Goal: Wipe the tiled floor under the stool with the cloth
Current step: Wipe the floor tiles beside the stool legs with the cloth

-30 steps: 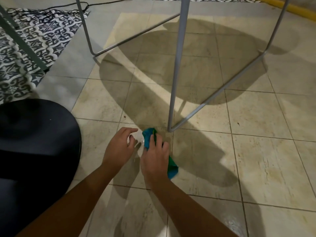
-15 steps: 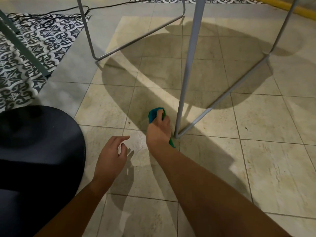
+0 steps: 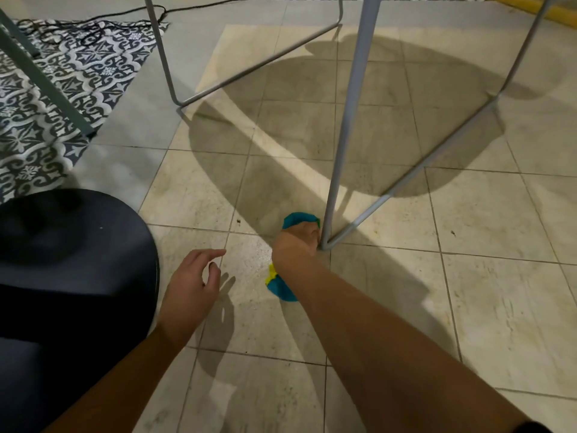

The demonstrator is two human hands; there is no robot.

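Note:
A blue-green cloth (image 3: 299,219) with a yellow edge lies bunched on the beige tiled floor (image 3: 487,276). My right hand (image 3: 296,248) grips it and holds it down on the tile, right beside the near leg of the grey metal stool frame (image 3: 343,135). Part of the cloth sticks out in front of my fingers and part behind my wrist. My left hand (image 3: 193,282) hovers just above the floor to the left, fingers loosely spread and holding nothing. The stool's round shadow covers the tiles beyond my right hand.
A dark round seat or cushion (image 3: 68,260) fills the lower left. A patterned black-and-white rug (image 3: 62,89) lies at the upper left with a green metal leg (image 3: 46,79) and black cables (image 3: 103,23) on it. A yellow strip (image 3: 524,7) runs along the far right.
My right hand first pushed the cloth forward past the stool's near leg, then drew it back a little beside the leg's foot. My left hand stayed behind, away from the cloth.

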